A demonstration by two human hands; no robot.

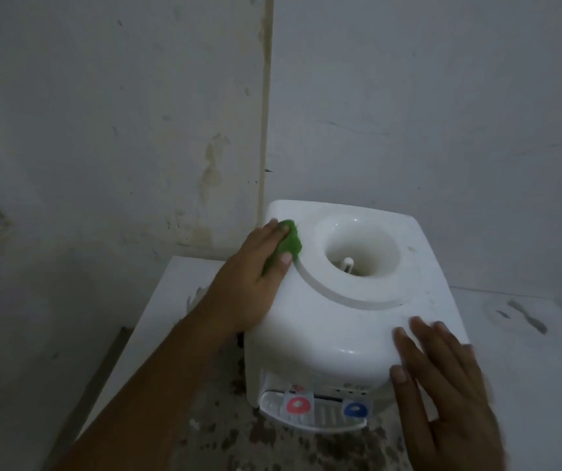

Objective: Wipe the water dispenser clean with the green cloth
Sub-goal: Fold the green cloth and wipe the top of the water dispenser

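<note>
Now, grip: my left hand [255, 270] holds the green cloth [288, 241] bunched under curled fingers and thumb, pressed onto the top of the water dispenser [340, 321] at its back left corner, centre-left of the frame.
Why bunched: a wad under the fingers lets me bear down on one patch; most of the cloth is hidden under my hand, only a green lump shows past the fingertips.
Other hand: my right hand [449, 379] lies flat with fingers straight on the front right corner of the dispenser, lower right of the frame, holding nothing. I judge it steadies the light casing so the rubbing does not shove it about.
Dispenser: white, bottle off, standing on the table [177, 283] in the corner of the room, close to the wall [408, 113].
Bottle well: the round well [361, 249] with its spike sits just right of the cloth, not touched by it.
Taps: a red tap [298, 404] and a blue tap [356, 409] over the drip tray [313, 419], bottom centre.
Table front: dark speckled marks spread below the tray.
Progress, my guess: the well, the front and the taps seem yet to be wiped.
</note>
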